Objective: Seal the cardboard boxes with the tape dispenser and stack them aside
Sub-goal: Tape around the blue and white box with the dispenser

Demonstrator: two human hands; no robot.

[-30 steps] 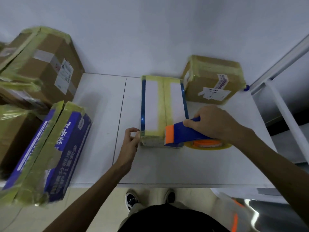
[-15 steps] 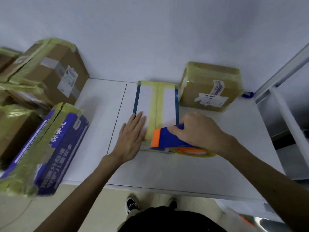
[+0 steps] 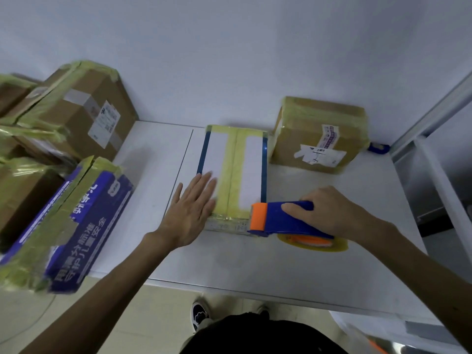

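Observation:
A flat white box with blue edges (image 3: 251, 159) lies in the middle of the white table (image 3: 229, 261), a strip of yellow tape running down its top seam. My left hand (image 3: 190, 213) lies flat with straight fingers on the box's near left corner. My right hand (image 3: 329, 213) grips the blue and orange tape dispenser (image 3: 278, 219), which sits at the box's near right corner. Its yellow tape roll (image 3: 314, 242) shows underneath.
A taped brown box (image 3: 319, 135) stands at the back right of the table. On the left is a pile of taped boxes: a blue printed one (image 3: 76, 226) in front, brown ones (image 3: 84, 116) behind. A white frame (image 3: 444, 180) rises at the right.
My left hand went from pinching the box's near left corner to lying flat on its top. The dispenser slid right along the near edge to the right corner.

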